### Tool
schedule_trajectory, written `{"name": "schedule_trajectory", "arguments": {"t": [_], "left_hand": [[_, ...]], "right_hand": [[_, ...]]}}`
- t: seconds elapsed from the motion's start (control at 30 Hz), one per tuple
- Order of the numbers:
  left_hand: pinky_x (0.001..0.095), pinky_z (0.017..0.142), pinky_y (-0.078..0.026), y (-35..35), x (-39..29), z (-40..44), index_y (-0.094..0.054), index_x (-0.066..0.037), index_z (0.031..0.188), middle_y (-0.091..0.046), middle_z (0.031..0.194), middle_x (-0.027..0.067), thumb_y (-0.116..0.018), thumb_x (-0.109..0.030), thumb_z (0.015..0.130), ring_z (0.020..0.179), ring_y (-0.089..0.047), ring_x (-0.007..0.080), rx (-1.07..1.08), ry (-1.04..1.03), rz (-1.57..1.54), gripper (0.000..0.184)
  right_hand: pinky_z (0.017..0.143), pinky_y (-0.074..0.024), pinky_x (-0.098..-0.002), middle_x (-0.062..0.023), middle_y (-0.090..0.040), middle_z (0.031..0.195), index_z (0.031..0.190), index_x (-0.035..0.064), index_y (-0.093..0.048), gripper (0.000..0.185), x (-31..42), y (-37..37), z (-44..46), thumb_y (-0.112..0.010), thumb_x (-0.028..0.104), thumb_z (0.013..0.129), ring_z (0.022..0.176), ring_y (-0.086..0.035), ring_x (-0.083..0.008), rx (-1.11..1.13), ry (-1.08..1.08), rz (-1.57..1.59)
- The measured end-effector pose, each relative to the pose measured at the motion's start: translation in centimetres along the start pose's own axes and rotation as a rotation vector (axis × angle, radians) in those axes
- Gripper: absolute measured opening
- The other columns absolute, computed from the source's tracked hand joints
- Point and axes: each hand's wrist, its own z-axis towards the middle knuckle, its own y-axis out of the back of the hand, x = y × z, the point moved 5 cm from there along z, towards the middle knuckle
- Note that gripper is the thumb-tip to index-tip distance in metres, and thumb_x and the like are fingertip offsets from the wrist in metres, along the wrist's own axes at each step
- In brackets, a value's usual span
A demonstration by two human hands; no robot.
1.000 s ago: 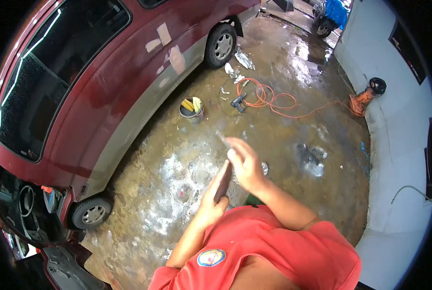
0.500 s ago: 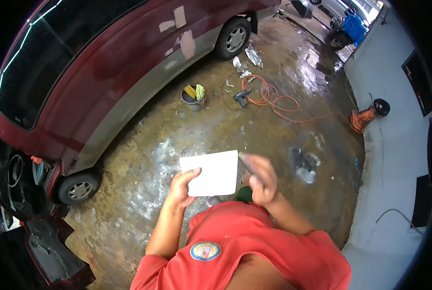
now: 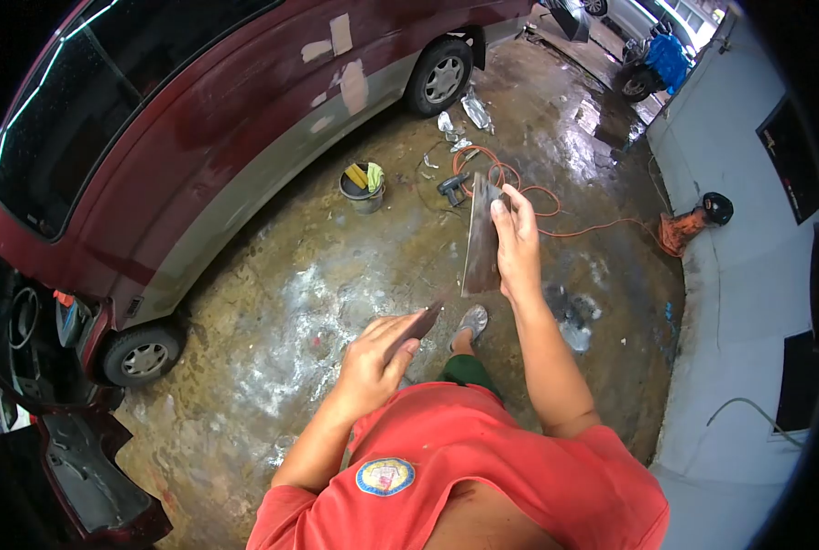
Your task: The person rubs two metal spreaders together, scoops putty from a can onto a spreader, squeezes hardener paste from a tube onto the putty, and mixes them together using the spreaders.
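Note:
Pinched between the thumb and fingers of my left hand (image 3: 371, 357) is a dark reddish-brown flat piece (image 3: 417, 332), seen nearly edge-on, its corner pointing up and right. Raised higher and farther right, my right hand (image 3: 516, 243) grips a dark grey-brown flat rectangular piece (image 3: 483, 243) along its right side. That piece stands tall and thin with a pale left edge. I cannot make out what material either piece is. The two pieces are apart from each other, both held over the floor in front of my red shirt (image 3: 510, 449).
A dark red van (image 3: 217, 119) with pale patches stands at left. On the wet, stained floor (image 3: 244, 321) are a bucket (image 3: 362, 198) with a yellow thing and cloth, a power tool (image 3: 452, 188), an orange hose (image 3: 574, 231) and crumpled foil (image 3: 475, 108). A pale wall (image 3: 703, 348) runs along the right.
My right hand has risen and now shows a broad dark face of a flat piece. The white rectangular face in my left hand no longer shows; a dark piece is seen there edge-on.

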Motion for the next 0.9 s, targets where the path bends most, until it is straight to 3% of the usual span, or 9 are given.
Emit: {"name": "schedule_trajectory", "arguments": {"t": [0.07,0.13,0.3,0.33,0.47,0.5,0.6,0.7,0.9], "left_hand": [[0.0415,0.089,-0.052,-0.4,-0.9,0.3,-0.067,0.001,0.118,-0.07,0.111,0.0183,-0.066,-0.005,0.088,0.102,-0.066,0.035,-0.033,-0.036,0.047,0.03],[0.0422,0.087,-0.053,-0.7,-1.6,0.4,-0.068,0.001,0.114,-0.07,0.109,0.0178,-0.066,-0.005,0.088,0.098,-0.067,0.0343,-0.083,-0.031,0.084,0.027],[0.0399,0.085,-0.052,-0.7,2.2,0.0,-0.068,0.001,0.111,-0.07,0.105,0.0196,-0.064,-0.009,0.092,0.094,-0.066,0.033,-0.324,0.19,0.01,0.022],[0.0392,0.085,-0.052,-0.8,3.5,-0.3,-0.068,0.002,0.111,-0.07,0.104,0.02,-0.063,-0.009,0.093,0.093,-0.066,0.0324,-0.364,0.268,-0.041,0.022],[0.0337,0.098,-0.046,-2.4,5.6,-0.5,-0.058,0.004,0.13,-0.065,0.123,0.0131,-0.064,-0.016,0.097,0.111,-0.061,0.0219,-0.554,0.427,-0.853,0.038],[0.0331,0.105,-0.041,-3.9,6.7,-1.0,-0.049,0.004,0.139,-0.06,0.132,0.0112,-0.065,-0.018,0.097,0.12,-0.056,0.0196,-0.542,0.426,-0.982,0.05],[0.0364,0.106,-0.042,-5.3,3.8,-0.5,-0.049,0.001,0.139,-0.059,0.133,0.0113,-0.064,-0.02,0.097,0.123,-0.055,0.0211,-0.52,0.357,-1.19,0.049],[0.0385,0.103,-0.044,-6.9,6.5,-2.9,-0.052,-0.001,0.136,-0.06,0.131,0.0109,-0.06,-0.027,0.099,0.121,-0.056,0.0206,-0.166,0.433,-1.454,0.045],[0.0353,0.092,-0.051,-3.6,10.3,-1.2,-0.057,-0.002,0.131,-0.063,0.125,0.0114,-0.055,-0.032,0.102,0.112,-0.06,0.0184,-0.313,0.58,-1.134,0.041]], "right_hand": [[0.112,-0.0342,-0.0355,-0.0205,-0.049,0.141,0.142,-0.0058,-0.04,0.06,-1.7,-0.3,0.6,-0.062,0.03,0.1,0.131,-0.048,-0.0241,-0.078,0.073,-0.13],[0.115,-0.0304,-0.0371,-0.0229,-0.048,0.144,0.142,-0.0065,-0.04,0.061,-3.9,-0.8,-0.7,-0.062,0.031,0.099,0.138,-0.042,-0.0276,-0.042,0.1,-0.172],[0.113,-0.0325,-0.037,-0.0217,-0.048,0.143,0.141,-0.0064,-0.042,0.059,-6.1,-2.4,-9.1,-0.065,0.025,0.097,0.136,-0.043,-0.0276,0.249,-0.077,-0.251],[0.114,-0.0329,-0.0346,-0.0176,-0.045,0.146,0.144,-0.004,-0.04,0.055,-6.6,-2.2,-10.6,-0.063,0.015,0.098,0.142,-0.036,-0.0254,0.335,-0.212,-0.235],[0.099,-0.0461,-0.0323,-0.0169,-0.053,0.136,0.142,-0.0049,-0.04,0.061,-6.2,-1.8,-12.1,-0.07,0.018,0.094,0.113,-0.058,-0.0178,0.293,-0.393,-0.082],[0.094,-0.0489,-0.0319,-0.0132,-0.059,0.129,0.137,-0.0028,-0.048,0.053,-6.1,-1.4,-11.9,-0.07,0.017,0.093,0.106,-0.061,-0.0167,0.238,-0.544,0.037],[0.088,-0.0529,-0.0338,-0.0047,-0.069,0.108,0.12,0.0049,-0.062,0.029,-6.2,-1.2,-11.2,-0.066,0.02,0.095,0.098,-0.066,-0.0172,0.226,-0.862,0.43],[0.085,-0.0536,-0.0338,-0.0038,-0.069,0.104,0.115,0.0065,-0.064,0.022,-4.0,-0.3,-9.3,-0.065,0.019,0.096,0.093,-0.066,-0.0154,0.247,-0.748,0.294],[0.083,-0.0503,-0.0297,-0.0021,-0.067,0.101,0.112,0.003,-0.064,0.026,-1.4,0.9,-7.8,-0.068,0.022,0.094,0.091,-0.062,-0.0115,0.435,-0.611,-0.163]]}}
